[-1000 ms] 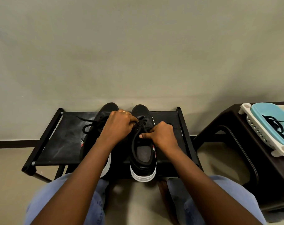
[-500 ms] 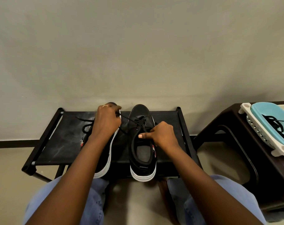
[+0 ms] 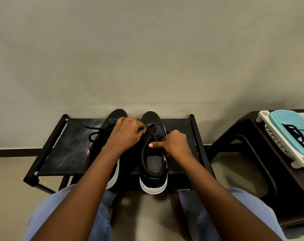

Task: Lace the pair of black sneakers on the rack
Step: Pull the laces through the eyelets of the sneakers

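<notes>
Nearest the camera, blue-jeaned knees (image 3: 64,213) frame the bottom of the view, and both forearms reach forward over the black rack (image 3: 61,150). On that rack the pair of black sneakers sits side by side, heels toward us, toes to the wall: the right sneaker (image 3: 153,153) shows its open mouth and white sole, the left sneaker (image 3: 111,122) is largely covered by the arm. The right hand (image 3: 173,145) has its grip curled at the right sneaker's collar, thumb pressed on the edge. The left hand (image 3: 126,134) has fingers closed, pinching the black lace (image 3: 152,132) over the eyelets. Loose lace ends (image 3: 94,134) trail left of the left sneaker. Off right, a dark stool (image 3: 248,136) carries a white-and-blue basket (image 3: 285,136) with a black lace (image 3: 297,134) coiled inside. Farthest back, a plain grey wall (image 3: 147,58).
</notes>
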